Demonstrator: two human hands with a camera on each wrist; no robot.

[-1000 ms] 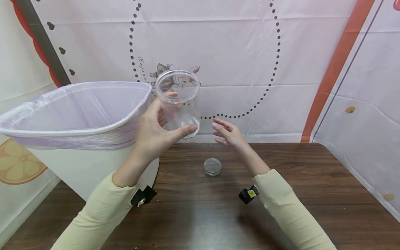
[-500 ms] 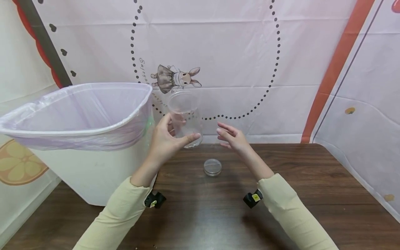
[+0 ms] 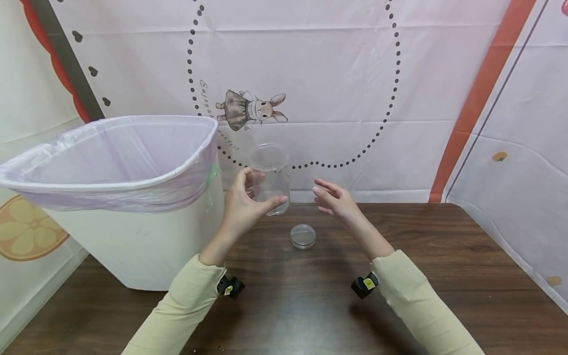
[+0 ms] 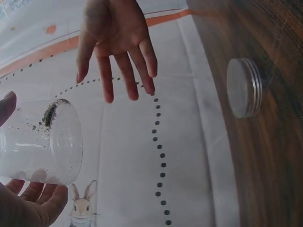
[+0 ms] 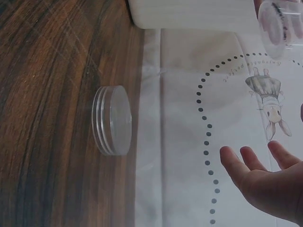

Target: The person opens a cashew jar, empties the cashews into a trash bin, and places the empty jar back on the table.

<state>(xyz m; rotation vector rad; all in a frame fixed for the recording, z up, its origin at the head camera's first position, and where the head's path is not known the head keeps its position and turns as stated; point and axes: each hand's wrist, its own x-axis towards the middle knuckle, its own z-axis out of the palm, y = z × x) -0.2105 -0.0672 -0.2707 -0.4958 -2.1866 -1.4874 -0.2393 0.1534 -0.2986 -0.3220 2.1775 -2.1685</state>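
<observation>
My left hand point(image 3: 245, 203) grips a clear plastic jar point(image 3: 274, 185) around its side, thumb on the near face and fingers behind. The jar is held above the table, mouth up and without a cover. Dark crumbs cling inside near its base, as the left wrist view shows on the jar point(image 4: 45, 137). To the right of it my right hand point(image 3: 338, 201) hovers with relaxed, spread fingers and nothing in them. Between and below the hands a round clear lid point(image 3: 303, 236) lies on the table; the right wrist view shows the ridged edge of the lid point(image 5: 111, 120).
At the left stands a white bin point(image 3: 146, 246) with a pale purple bag point(image 3: 111, 192) folded over its rim. The brown wooden table point(image 3: 426, 276) ends against a printed cloth backdrop point(image 3: 337, 88). Tiny crumbs lie at the table's near edge.
My left hand has brought the jar down and to the right, away from the bin. My right hand has shifted slightly right and down. The lid stays in place.
</observation>
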